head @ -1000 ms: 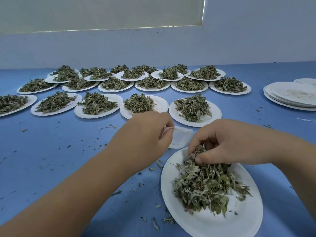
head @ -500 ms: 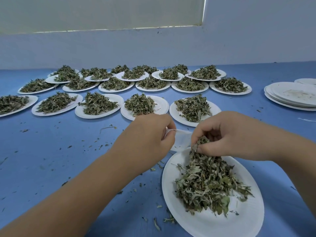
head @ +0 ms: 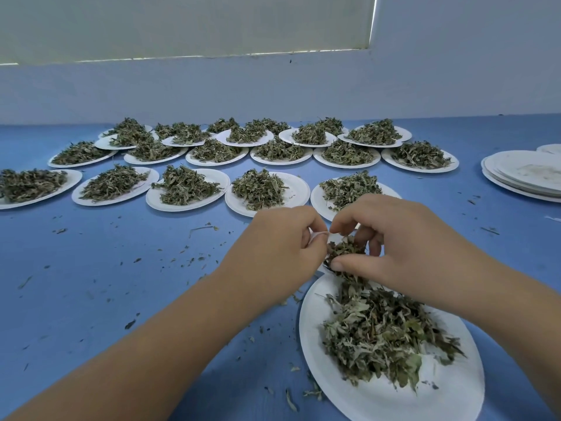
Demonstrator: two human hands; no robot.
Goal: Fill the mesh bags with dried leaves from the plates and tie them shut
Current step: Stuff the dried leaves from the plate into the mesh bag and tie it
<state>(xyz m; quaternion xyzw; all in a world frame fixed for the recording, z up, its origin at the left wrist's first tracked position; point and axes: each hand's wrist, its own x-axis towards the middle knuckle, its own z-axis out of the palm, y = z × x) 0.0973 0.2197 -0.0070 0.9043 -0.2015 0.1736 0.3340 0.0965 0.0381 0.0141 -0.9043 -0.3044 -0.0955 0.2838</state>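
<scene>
Left hand (head: 285,238) is curled, fingertips pinching the rim of a small white mesh bag (head: 315,236). Only a sliver of the bag shows between my fingers; the rest is hidden behind the hand.

Right hand (head: 406,238) grips a clump of dried grey-green leaves (head: 344,250) between thumb and fingers. The clump is right at the bag, just beside my left fingertips. Can't tell if any of it is inside the bag.

Both hands are above the far edge of a round white paper plate (head: 379,399), on the blue table (head: 91,284) at front right. It carries a loose pile of dried leaves (head: 379,332), heaped toward its far side, near side bare.

Beyond the hands are rows of white paper plates heaped with leaves (head: 224,179), some rims overlapping in the back. Far right is a stack of empty white paper plates (head: 528,174), well apart from the filled ones. Leaf crumbs (head: 130,324) are scattered over the table, mostly left of the near plate and around it.
</scene>
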